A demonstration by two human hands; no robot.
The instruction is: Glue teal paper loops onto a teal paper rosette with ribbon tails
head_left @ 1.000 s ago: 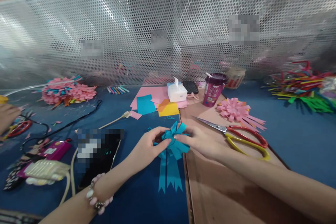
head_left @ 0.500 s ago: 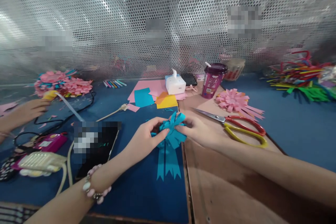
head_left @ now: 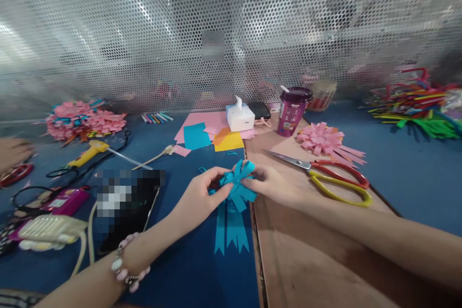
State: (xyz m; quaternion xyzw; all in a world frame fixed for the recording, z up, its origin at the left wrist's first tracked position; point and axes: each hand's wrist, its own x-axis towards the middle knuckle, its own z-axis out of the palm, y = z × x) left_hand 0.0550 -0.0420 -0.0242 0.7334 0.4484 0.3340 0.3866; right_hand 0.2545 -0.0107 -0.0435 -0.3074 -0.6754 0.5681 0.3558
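Blue paper rosette over the blue tabletop, beside the brown board; left hand and right hand both clamped on its loops, thumbs in front, much as half a second ago. Change is at left: yellow glue gun, earlier in a co-worker's hand, now lies released, that hand blurred at the frame's edge.

left grip: curled, pinching | right grip: curled, pinching opposite | forearms: angled inward
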